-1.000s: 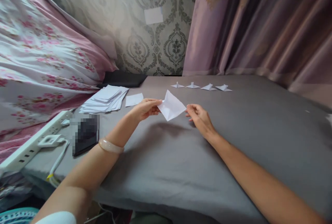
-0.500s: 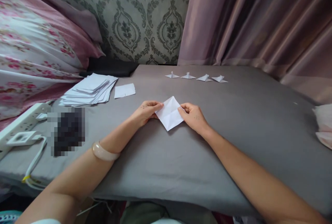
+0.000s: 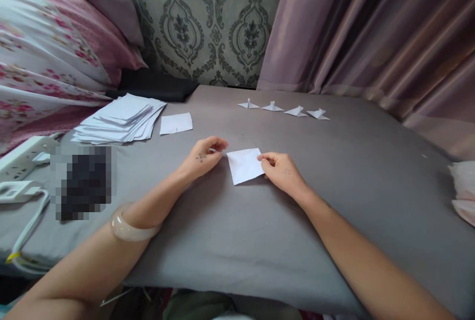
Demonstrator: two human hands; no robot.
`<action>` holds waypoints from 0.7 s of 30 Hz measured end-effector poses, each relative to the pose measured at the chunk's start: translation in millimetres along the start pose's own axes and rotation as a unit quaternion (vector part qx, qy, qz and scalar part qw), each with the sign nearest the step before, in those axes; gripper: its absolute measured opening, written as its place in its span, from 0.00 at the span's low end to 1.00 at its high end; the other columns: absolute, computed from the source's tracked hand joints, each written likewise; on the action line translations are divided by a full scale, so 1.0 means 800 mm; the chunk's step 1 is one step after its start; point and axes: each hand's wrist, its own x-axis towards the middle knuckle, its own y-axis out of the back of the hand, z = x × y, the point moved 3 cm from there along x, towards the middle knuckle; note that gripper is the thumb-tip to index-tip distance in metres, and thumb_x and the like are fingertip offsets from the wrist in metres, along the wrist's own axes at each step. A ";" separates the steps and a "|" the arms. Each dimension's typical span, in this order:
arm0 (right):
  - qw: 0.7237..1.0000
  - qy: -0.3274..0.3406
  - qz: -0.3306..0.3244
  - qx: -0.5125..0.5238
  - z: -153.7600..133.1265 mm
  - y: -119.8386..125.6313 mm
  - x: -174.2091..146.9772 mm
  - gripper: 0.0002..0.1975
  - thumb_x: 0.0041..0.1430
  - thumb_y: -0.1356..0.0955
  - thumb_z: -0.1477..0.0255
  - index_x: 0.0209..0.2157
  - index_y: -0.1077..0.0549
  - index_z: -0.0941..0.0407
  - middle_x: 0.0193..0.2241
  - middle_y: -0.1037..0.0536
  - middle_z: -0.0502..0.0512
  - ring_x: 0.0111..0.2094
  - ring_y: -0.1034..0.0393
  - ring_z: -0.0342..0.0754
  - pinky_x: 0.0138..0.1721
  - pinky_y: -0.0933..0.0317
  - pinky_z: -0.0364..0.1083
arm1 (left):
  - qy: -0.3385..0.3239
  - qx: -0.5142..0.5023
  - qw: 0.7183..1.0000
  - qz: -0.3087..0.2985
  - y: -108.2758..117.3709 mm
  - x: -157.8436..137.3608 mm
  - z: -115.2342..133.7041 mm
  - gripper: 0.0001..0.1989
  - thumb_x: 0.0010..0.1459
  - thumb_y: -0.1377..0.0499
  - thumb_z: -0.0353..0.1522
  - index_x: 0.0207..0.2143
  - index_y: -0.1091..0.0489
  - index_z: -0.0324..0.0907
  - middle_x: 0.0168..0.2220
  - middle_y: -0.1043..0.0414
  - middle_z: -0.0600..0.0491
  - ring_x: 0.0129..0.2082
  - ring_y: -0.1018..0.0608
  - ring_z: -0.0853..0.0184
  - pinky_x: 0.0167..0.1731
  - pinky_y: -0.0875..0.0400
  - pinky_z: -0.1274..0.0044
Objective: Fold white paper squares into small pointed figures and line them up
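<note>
A small square sheet of white paper (image 3: 244, 165) is held just above the grey cloth surface (image 3: 237, 241). My right hand (image 3: 282, 172) pinches its right edge between thumb and fingers. To the left of the sheet, my left hand (image 3: 204, 156) is apart from it, with the fingers loosely curved and a gap between thumb and forefinger. Nothing shows in that hand. A pale bangle (image 3: 133, 231) circles the left forearm.
A stack of white paper (image 3: 118, 119) lies at the left, beside a single paper piece (image 3: 176, 123). Several folded paper shapes (image 3: 272, 106) stand in a row at the back. A white power strip (image 3: 25, 157) and a blurred dark object (image 3: 87, 181) sit at the near left.
My left hand has let go of the sheet and moved left. The paper has turned from a diamond to a nearly square-on position, still in my right hand. The view has shifted slightly.
</note>
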 end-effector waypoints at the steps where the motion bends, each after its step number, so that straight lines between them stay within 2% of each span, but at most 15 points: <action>1: 1.000 -0.011 -0.002 -0.006 -0.002 0.002 -0.001 0.16 0.52 0.37 0.73 0.39 0.22 0.59 0.20 0.25 0.52 0.21 0.32 0.45 0.26 0.41 0.43 | -0.031 0.037 0.998 -0.039 -0.001 -0.004 0.006 0.18 0.45 0.49 0.27 0.40 0.28 0.42 0.43 0.27 0.50 0.44 0.27 0.61 0.44 0.31 0.71; 5: 0.996 -0.084 -0.006 0.023 -0.006 0.008 -0.006 0.13 0.49 0.36 0.73 0.35 0.22 0.58 0.14 0.30 0.49 0.18 0.35 0.44 0.20 0.45 0.42 | -0.125 0.124 0.964 -0.198 -0.009 -0.026 0.027 0.29 0.43 0.49 0.26 0.50 0.32 0.48 0.51 0.34 0.49 0.48 0.31 0.60 0.43 0.32 0.72; 8: 0.987 -0.143 -0.025 0.074 -0.003 0.006 -0.006 0.11 0.49 0.35 0.73 0.33 0.22 0.59 0.12 0.33 0.48 0.15 0.39 0.41 0.16 0.51 0.40 | -0.143 0.155 0.947 -0.242 -0.015 -0.035 0.032 0.31 0.45 0.45 0.28 0.54 0.35 0.51 0.52 0.36 0.48 0.49 0.32 0.58 0.42 0.32 0.72; 11: 0.975 -0.171 -0.060 0.126 0.000 0.005 -0.004 0.08 0.50 0.34 0.72 0.29 0.23 0.59 0.14 0.30 0.50 0.14 0.43 0.38 0.14 0.56 0.39 | -0.150 0.168 0.950 -0.216 -0.022 -0.035 0.030 0.23 0.49 0.43 0.32 0.50 0.32 0.50 0.50 0.35 0.48 0.49 0.33 0.57 0.44 0.33 0.70; 14: 0.959 -0.182 -0.106 0.187 0.003 0.011 0.000 0.10 0.51 0.31 0.66 0.29 0.24 0.60 0.25 0.22 0.58 0.17 0.40 0.38 0.13 0.55 0.38 | -0.144 0.175 0.962 -0.155 -0.028 -0.031 0.024 0.13 0.55 0.44 0.38 0.41 0.27 0.47 0.46 0.32 0.47 0.46 0.33 0.57 0.45 0.35 0.68; 18: 0.932 -0.180 -0.212 0.231 0.006 0.023 0.004 0.25 0.50 0.31 0.51 0.36 0.24 0.60 0.33 0.21 0.63 0.20 0.38 0.39 0.12 0.55 0.38 | -0.107 0.179 0.975 -0.073 -0.032 -0.027 0.015 0.14 0.57 0.46 0.42 0.27 0.26 0.44 0.43 0.31 0.46 0.43 0.33 0.57 0.43 0.35 0.67; 21: 0.952 -0.129 -0.220 0.167 0.007 0.030 0.006 0.24 0.49 0.30 0.51 0.36 0.23 0.58 0.31 0.21 0.59 0.18 0.41 0.37 0.12 0.58 0.38 | -0.076 0.165 0.983 -0.039 -0.035 -0.027 0.013 0.17 0.56 0.45 0.45 0.23 0.27 0.44 0.40 0.30 0.46 0.42 0.33 0.56 0.41 0.35 0.66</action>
